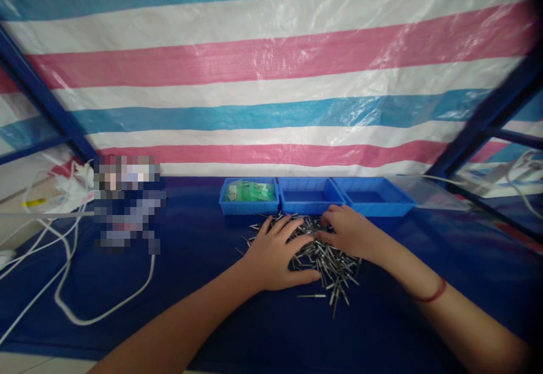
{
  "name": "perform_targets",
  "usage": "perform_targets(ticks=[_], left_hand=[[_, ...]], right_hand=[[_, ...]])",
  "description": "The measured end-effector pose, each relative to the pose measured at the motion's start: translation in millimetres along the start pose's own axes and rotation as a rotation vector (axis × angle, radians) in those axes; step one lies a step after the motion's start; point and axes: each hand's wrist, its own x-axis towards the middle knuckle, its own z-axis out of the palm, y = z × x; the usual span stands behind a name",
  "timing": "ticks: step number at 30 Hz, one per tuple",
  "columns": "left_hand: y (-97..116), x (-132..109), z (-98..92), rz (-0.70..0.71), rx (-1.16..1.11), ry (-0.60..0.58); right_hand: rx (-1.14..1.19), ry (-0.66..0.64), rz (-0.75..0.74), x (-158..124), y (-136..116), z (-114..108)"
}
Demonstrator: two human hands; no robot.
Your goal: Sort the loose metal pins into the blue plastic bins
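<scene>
A loose heap of thin metal blind rivets (pixel 335 269) lies on the dark blue tabletop. My left hand (pixel 275 255) rests over the heap's left side, palm down, its fingers spread apart with nothing gripped. At the upper right of the heap, my right hand (pixel 350 230) bends its fingers down among the rivets. Its fingertips are partly hidden, so whatever they pinch cannot be made out. One single rivet (pixel 311 296) lies just in front of the heap, below my left thumb.
Behind the heap stand three blue bins in a row. The left bin (pixel 250 211) holds green-and-clear plastic packets; the middle bin (pixel 311 209) and right bin (pixel 379 210) show bare floors. White cables (pixel 80 322) loop across the left side. A striped sheet (pixel 271 68) hangs behind.
</scene>
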Motion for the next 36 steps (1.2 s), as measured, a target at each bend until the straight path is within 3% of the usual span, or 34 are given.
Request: perform_targets(ticks=[6,13,19,25,28,32,36], left_hand=[[1,-4,0.7,-0.037,0.009,0.062],[2,-3,-0.5,-0.047,-0.006,0.063],[0,-3,-3.2,-0.072,-0.051,0.061],[-2,1,-7.1,-0.105,-0.158,0.210],[-4,3,-8.8,-0.159,-0.231,0.309],[-6,3,-11.5,-0.232,-0.320,0.280],[-5,3,-14.9,-0.299,-0.489,0.315]], right_hand=[[0.235,-0.110,0.070,7,1,-8],[0.443,0.047,-0.005,-1,6,-2],[0.615,0.126,-0.097,-13,4,-25],[0.854,0.249,-0.074,-22,1,-38],[1.036,0.234,-0.101,-24,-8,-37],[1.143,0.165,-0.158,-23,-20,-31],[1.220,0.181,-0.119,-21,-25,-27]])
